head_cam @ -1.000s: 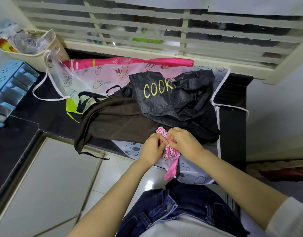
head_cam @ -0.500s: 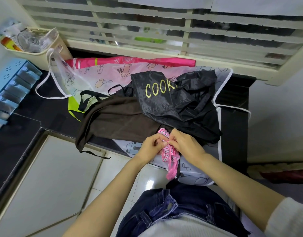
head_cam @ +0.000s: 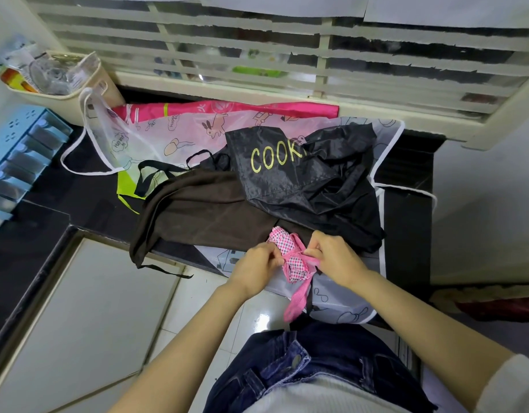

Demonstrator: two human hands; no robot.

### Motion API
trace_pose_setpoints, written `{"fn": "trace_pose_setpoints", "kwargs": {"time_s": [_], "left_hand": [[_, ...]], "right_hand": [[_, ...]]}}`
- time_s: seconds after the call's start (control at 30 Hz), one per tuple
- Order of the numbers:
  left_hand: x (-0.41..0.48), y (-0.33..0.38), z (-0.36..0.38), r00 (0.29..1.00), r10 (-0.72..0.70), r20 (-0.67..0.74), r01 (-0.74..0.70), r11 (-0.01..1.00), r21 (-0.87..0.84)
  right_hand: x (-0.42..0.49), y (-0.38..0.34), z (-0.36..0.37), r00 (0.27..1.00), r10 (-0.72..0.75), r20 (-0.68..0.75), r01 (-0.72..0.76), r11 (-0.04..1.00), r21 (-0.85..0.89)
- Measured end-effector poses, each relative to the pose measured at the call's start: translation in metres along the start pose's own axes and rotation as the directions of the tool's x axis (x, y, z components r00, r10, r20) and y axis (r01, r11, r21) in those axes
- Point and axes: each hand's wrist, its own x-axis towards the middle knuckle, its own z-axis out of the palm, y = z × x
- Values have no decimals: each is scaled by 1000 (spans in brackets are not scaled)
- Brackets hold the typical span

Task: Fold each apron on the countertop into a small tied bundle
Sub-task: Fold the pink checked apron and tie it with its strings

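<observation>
My left hand [head_cam: 258, 265] and right hand [head_cam: 334, 254] have drawn slightly apart from where they were bunched together a moment ago. The pink strap [head_cam: 299, 257] now runs taut between them across the waist of the pink checked bundle [head_cam: 282, 242], which shows more plainly than before. The left hand pinches the strap at the bundle's nine o'clock and the right pinches it at three o'clock, so both are closed on it. I take this as the knot being cinched and this apron as nearly finished.

The bundle is at the near lip of the worktop [head_cam: 406, 210], over the overhanging hem of the clear printed apron [head_cam: 168, 135]. I cannot tell whether it rests there. Its loose tail hangs at six o'clock, past the edge and over the floor tiles [head_cam: 78, 308], so a slip would drop it.

At far nine o'clock, bare dark worktop lies beside the blue rack [head_cam: 16, 156]. The brown apron [head_cam: 203, 210] sprawls at ten o'clock, one corner drooping off the front edge. The black apron [head_cam: 302, 180] is heaped from twelve to one o'clock, just beyond my knuckles. Both are still unfolded. At three o'clock a bare strip of worktop runs to the wall, which looks like the nearest free spot for setting the bundle down.
</observation>
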Motion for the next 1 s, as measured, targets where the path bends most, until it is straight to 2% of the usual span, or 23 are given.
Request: {"fn": "trace_pose_setpoints", "kwargs": {"time_s": [0.13,0.23,0.3,0.37,0.53,0.6,0.7,0.8,0.9,1.0], "left_hand": [[0,21,5,988,35,-150,-75,961,-265],[4,33,8,961,8,-276,-152,848,-507],[6,36,6,942,-22,-334,-196,773,-603],[6,37,-1,939,-13,-344,-214,759,-614],[3,21,-1,973,55,-222,-161,854,-494],[1,17,2,985,33,-171,-106,891,-442],[2,14,3,981,-11,-195,-62,928,-368],[2,14,5,966,-69,-247,-38,915,-402],[0,18,9,949,-150,-277,0,879,-476],[-1,22,9,924,-218,-313,6,829,-559]], "right_hand": [[7,6,-9,1000,-8,-1,8,996,87],[13,3,-13,998,-56,-42,60,992,111],[19,0,-16,994,-80,-77,90,986,139],[23,-3,-23,991,-103,-82,115,982,149],[31,1,-28,993,-119,-21,120,991,66],[33,5,-24,996,-94,5,93,994,51],[33,11,-19,997,-76,32,72,992,100],[32,12,-14,996,-34,83,21,987,161],[34,9,-5,970,56,237,-118,961,252],[39,7,1,928,51,369,-142,964,224]]}}
